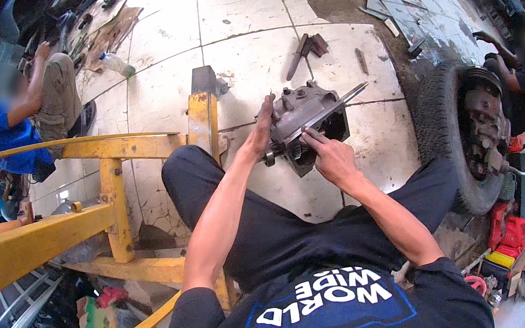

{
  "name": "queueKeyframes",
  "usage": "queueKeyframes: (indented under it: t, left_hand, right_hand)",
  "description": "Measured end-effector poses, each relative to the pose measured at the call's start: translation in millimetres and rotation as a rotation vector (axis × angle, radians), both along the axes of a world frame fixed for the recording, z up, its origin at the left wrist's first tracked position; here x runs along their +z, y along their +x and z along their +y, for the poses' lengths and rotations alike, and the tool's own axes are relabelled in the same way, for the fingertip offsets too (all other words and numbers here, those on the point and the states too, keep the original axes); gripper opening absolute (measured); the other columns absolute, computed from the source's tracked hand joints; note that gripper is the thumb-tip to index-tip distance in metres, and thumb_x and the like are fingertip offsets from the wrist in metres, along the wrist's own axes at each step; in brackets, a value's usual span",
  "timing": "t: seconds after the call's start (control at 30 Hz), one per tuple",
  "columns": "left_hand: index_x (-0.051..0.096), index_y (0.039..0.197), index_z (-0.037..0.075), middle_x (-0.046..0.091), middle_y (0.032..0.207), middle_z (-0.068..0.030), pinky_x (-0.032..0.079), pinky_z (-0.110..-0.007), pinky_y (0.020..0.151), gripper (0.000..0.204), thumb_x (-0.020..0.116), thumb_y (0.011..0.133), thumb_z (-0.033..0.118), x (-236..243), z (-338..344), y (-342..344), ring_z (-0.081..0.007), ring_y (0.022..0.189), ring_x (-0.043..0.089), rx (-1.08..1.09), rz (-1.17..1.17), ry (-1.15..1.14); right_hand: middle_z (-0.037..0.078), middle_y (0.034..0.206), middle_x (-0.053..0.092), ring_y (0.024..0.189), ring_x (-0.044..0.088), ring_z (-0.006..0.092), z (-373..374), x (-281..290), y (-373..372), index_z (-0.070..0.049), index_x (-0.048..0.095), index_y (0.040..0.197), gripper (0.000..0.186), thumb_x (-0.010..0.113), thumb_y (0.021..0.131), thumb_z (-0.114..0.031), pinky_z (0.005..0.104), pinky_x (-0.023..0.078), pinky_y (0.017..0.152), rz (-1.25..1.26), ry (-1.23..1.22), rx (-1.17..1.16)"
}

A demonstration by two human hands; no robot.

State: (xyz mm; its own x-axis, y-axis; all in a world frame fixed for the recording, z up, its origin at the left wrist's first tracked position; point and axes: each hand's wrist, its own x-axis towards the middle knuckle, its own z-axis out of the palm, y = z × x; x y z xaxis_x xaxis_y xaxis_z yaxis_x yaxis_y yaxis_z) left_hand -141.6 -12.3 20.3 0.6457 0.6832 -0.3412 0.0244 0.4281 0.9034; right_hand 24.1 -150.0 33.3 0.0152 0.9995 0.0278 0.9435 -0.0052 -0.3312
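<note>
A grey metal gearbox housing, with an open, dark cavity facing me, stands tilted on the tiled floor between my legs. Against its left side rests my left hand, fingers stretched upward and gripping its edge; the thumb is hidden. A long, narrow, pale metal strip runs along the housing's upper edge and juts out to the right; its exact kind is unclear. My right hand reaches in from the near side, its extended fingertips touching the strip by the cavity. The other fingers are partly curled, with nothing visible in them.
A yellow metal frame stands close on my left. To the right is a large tyre with a hub. Dark tools and a plastic bottle lie beyond. One person crouches at left, another at right.
</note>
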Motion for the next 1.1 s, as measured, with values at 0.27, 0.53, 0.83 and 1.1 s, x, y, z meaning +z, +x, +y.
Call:
queueKeyframes:
  t: [0.27, 0.53, 0.83, 1.1]
  left_hand:
    - [0.043, 0.141, 0.001, 0.036, 0.148, -0.0268, 0.024, -0.055, 0.115, 0.062, 0.054, 0.094, 0.039, -3, -17, 21, -0.0441, 0.141, 0.029, 0.104, 0.690, 0.843]
    - [0.041, 0.141, -0.002, 0.035, 0.151, -0.0234, 0.025, -0.053, 0.115, 0.062, 0.058, 0.089, 0.026, 3, -44, 42, -0.0410, 0.142, 0.030, -0.231, 0.911, 1.334]
    - [0.042, 0.138, -0.005, 0.042, 0.140, -0.0314, 0.035, -0.051, 0.109, 0.068, 0.067, 0.084, 0.029, 44, -106, 105, -0.0458, 0.134, 0.037, -0.381, 0.545, 0.962]
    - [0.051, 0.132, 0.001, 0.059, 0.123, -0.0241, 0.046, -0.047, 0.096, 0.062, 0.070, 0.083, 0.034, 20, -123, 137, -0.0408, 0.114, 0.056, -0.227, 0.539, 0.896]
  right_hand:
    - [0.005, 0.138, 0.055, 0.107, 0.064, 0.0310, -2, -12, 31, -0.021, 0.057, 0.132, 0.060, 0.048, 0.078, 0.003, 0.0438, 0.055, 0.083, 0.138, -0.018, -0.194]
    - [0.008, 0.129, 0.063, 0.112, 0.065, 0.0239, -23, -6, 68, -0.017, 0.066, 0.123, 0.056, 0.046, 0.076, 0.008, 0.0326, 0.051, 0.095, 0.503, 0.013, -0.179]
    - [0.013, 0.119, 0.068, 0.088, 0.065, 0.0140, -13, 21, 133, -0.002, 0.061, 0.129, 0.052, 0.044, 0.080, 0.006, 0.0279, 0.052, 0.076, 0.893, 0.216, -0.534]
    - [0.011, 0.116, 0.069, 0.091, 0.064, 0.0133, -11, 26, 129, -0.001, 0.061, 0.128, 0.051, 0.045, 0.080, 0.004, 0.0267, 0.051, 0.081, 0.829, 0.294, -0.451]
